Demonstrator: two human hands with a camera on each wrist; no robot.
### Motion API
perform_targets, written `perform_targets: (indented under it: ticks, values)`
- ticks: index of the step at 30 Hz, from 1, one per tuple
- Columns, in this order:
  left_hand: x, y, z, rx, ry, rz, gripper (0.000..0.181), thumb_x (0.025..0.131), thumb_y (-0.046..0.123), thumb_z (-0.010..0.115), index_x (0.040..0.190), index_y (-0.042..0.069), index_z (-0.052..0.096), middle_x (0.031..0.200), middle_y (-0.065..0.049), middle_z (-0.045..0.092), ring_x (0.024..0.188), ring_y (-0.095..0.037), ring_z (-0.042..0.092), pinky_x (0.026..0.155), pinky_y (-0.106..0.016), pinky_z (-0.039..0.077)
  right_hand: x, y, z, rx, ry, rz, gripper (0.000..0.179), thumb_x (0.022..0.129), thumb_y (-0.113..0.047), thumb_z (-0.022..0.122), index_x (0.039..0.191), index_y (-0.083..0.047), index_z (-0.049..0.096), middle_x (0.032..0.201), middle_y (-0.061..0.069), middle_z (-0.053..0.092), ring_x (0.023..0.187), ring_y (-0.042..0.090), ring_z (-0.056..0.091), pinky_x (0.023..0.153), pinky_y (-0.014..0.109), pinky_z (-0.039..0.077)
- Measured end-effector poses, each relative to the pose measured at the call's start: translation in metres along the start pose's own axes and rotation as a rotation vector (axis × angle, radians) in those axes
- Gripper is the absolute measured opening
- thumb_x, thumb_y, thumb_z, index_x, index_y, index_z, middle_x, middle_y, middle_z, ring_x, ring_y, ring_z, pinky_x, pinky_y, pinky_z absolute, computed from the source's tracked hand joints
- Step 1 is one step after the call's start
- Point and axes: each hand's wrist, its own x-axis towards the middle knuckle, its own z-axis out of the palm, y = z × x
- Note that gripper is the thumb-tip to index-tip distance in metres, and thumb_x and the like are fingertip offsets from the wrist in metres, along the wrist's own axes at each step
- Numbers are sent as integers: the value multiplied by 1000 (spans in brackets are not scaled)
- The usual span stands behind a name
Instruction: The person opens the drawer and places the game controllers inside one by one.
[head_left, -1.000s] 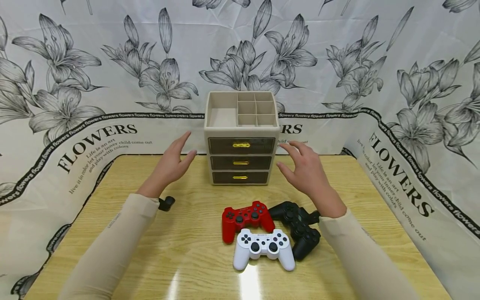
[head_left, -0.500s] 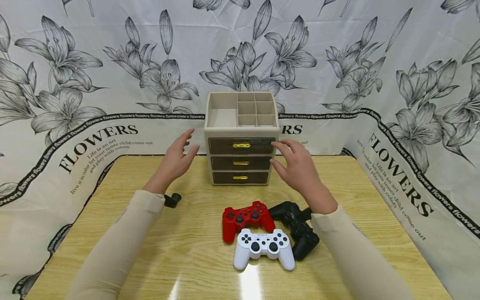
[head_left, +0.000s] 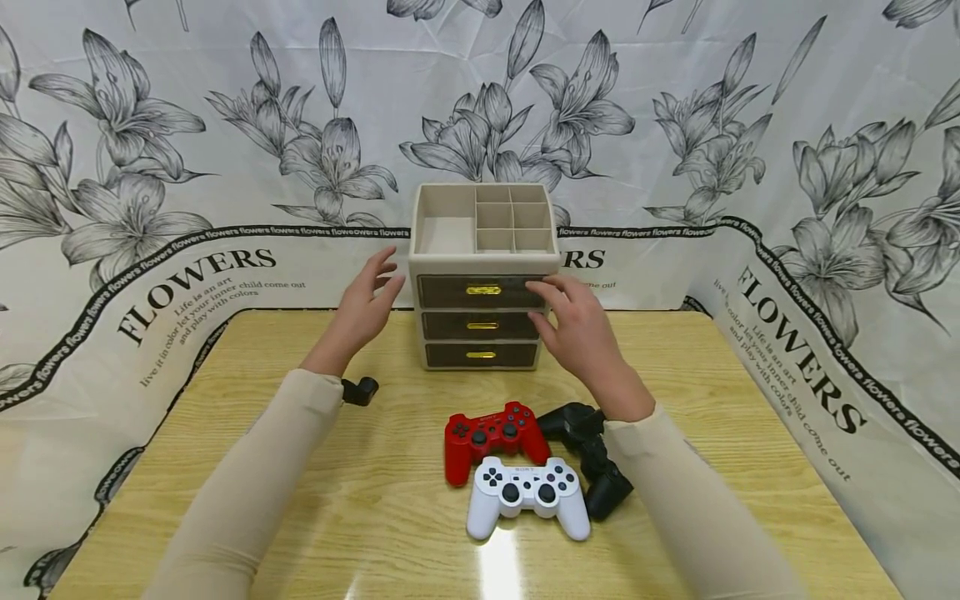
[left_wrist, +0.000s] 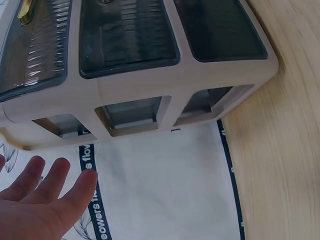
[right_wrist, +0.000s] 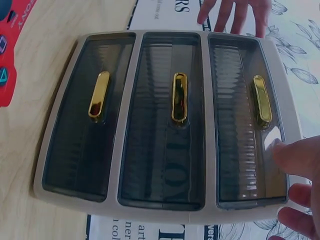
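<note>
A small cream desk organizer (head_left: pixel 483 265) stands at the back of the table, its three dark see-through drawers closed. Each drawer has a gold handle; the top handle (right_wrist: pixel 262 101) shows in the right wrist view. Beside the organizer's left side is my left hand (head_left: pixel 366 304), fingers spread and touching nothing. My right hand (head_left: pixel 581 321) is in front of the organizer's right side, fingers loosely bent. From the right wrist, the thumb (right_wrist: pixel 297 157) overlaps the top drawer's front, just off its handle, and the other fingers curve past the organizer's edge.
Nearer me lie a red game controller (head_left: pixel 491 433), a white one (head_left: pixel 528 492) and a black one (head_left: pixel 609 492), partly hidden by my right wrist. The organizer's top has open compartments (head_left: pixel 446 233). A flower-printed cloth (head_left: pixel 675 267) hangs behind and around the table.
Both hands have moved inward and slightly up toward the organizer. The right fingers now overlap its drawer fronts in the head view. The organizer and controllers have stayed in place.
</note>
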Motion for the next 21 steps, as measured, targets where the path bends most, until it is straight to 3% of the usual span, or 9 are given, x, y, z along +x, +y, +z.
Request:
perform_targets:
  ticks: [4, 12, 21]
  values:
    - [5, 4, 3, -31, 16, -11, 55, 102, 50, 39, 153, 38, 21, 150, -11, 41, 138, -32, 41, 104, -55, 41, 3, -4, 3, 4, 0, -7, 39, 89, -15, 72, 126, -9, 63, 123, 18, 59, 112, 35, 56, 97, 49, 47]
    - [12, 6, 9, -100, 31, -24, 58, 102, 50, 40, 154, 30, 24, 146, -15, 45, 135, -32, 46, 106, -53, 41, 9, -12, 11, 14, 39, -35, 34, 87, -12, 73, 120, -8, 66, 114, 17, 61, 103, 33, 58, 91, 45, 49]
    - [16, 13, 17, -216, 53, -26, 50, 102, 45, 41, 151, 39, 30, 148, -12, 42, 133, -31, 47, 100, -53, 47, 17, -17, 18, 16, 56, -77, 31, 88, -11, 71, 118, -8, 67, 104, 13, 63, 93, 29, 60, 83, 42, 51]
